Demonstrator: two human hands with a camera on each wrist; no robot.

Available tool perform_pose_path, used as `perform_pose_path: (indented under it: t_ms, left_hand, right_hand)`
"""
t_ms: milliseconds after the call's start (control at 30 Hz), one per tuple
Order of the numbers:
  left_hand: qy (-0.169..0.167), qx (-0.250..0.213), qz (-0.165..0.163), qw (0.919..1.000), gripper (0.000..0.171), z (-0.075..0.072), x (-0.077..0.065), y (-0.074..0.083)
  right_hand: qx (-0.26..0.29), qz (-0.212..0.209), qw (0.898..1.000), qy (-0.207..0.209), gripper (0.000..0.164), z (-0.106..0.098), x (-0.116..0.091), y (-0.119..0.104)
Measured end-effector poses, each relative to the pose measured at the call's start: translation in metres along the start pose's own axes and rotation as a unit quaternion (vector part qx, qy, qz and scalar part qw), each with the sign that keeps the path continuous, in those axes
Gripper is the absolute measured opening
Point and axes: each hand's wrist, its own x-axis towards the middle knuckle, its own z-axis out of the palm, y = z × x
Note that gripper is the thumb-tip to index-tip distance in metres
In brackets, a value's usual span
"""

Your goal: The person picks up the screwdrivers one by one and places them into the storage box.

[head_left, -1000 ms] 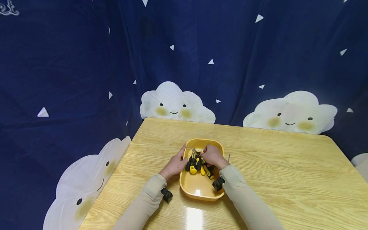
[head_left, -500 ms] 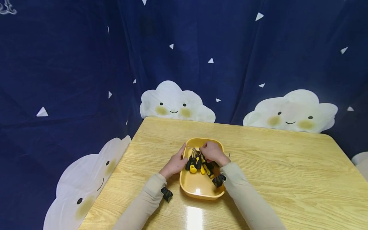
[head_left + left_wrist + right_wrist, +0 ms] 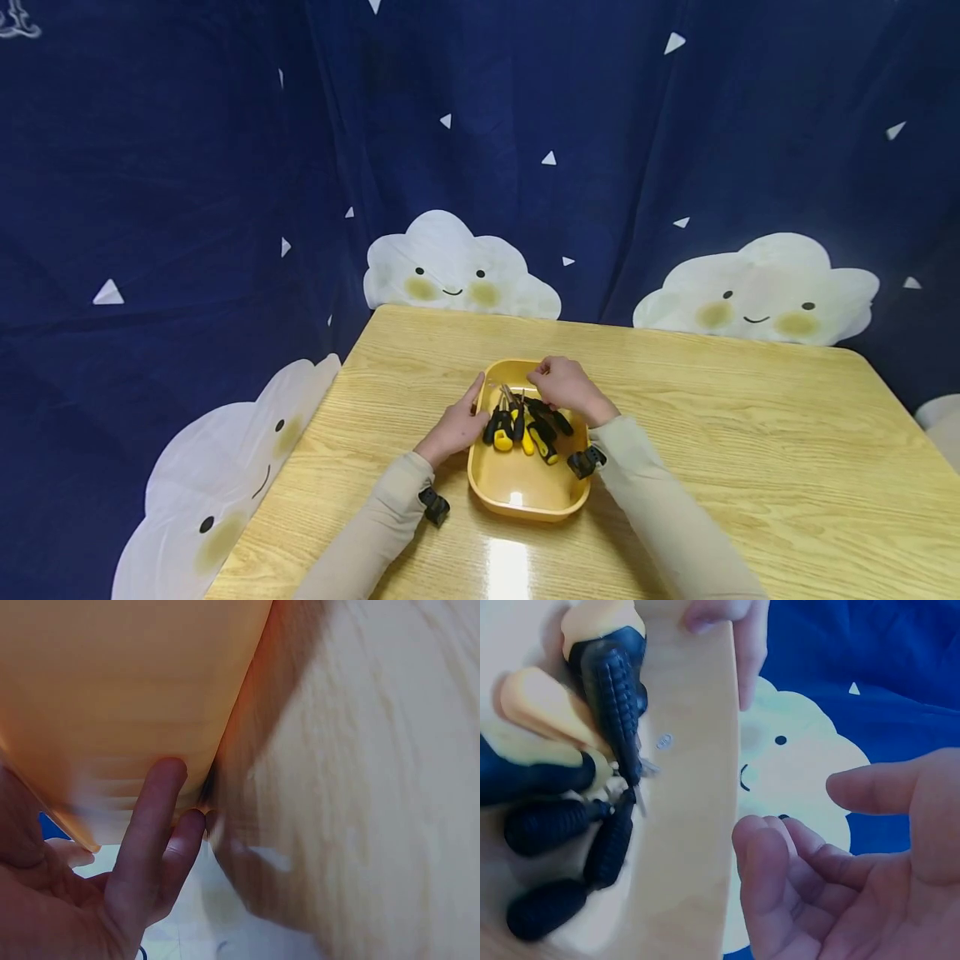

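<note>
A yellow-orange plastic tray (image 3: 521, 492) holds several screwdrivers with black or black-and-yellow handles, their shafts toward the far end. My left hand (image 3: 456, 429) grips the tray's left rim. Its thumb lies over the rim, while in the left wrist view the fingers (image 3: 154, 817) are against the outer wall. My right hand (image 3: 567, 387) is over the far right side of the tray, beyond a black handle (image 3: 562, 422). In the right wrist view its thumb and bent fingers stand apart with nothing between them. Beside the tools, a stubby black-and-yellow handle (image 3: 604, 634) shows up close.
The tray stands on a light wood table (image 3: 735, 442). Behind the table hangs a dark blue curtain (image 3: 480, 100) with white clouds (image 3: 457, 267) and small triangles. A black camera (image 3: 587, 461) sits on the right wrist, another camera (image 3: 433, 506) on the left.
My right hand has drawn up and to the right off the tools. A black handle at the right, earlier covered, now shows. The left hand keeps its grip on the rim.
</note>
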Motion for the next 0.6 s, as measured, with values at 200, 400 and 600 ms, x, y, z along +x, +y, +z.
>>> perform_pose_path:
  t_ms: [200, 400, 600]
  left_hand:
    - [-0.004, 0.001, 0.001, 1.0, 0.067, 0.0, 0.001, -0.001]
    - [-0.004, 0.002, 0.007, 1.0, 0.068, 0.0, 0.0, -0.001]
    - [-0.003, 0.005, 0.004, 1.0, 0.068, 0.001, 0.001, -0.001]
  right_hand:
    - [-0.027, -0.005, 1.0, 0.001, 0.026, -0.016, -0.003, 0.005]
    - [-0.052, -0.005, 0.999, 0.016, 0.024, -0.028, -0.004, 0.018]
    - [-0.077, -0.01, 0.997, 0.024, 0.022, -0.035, -0.005, 0.036]
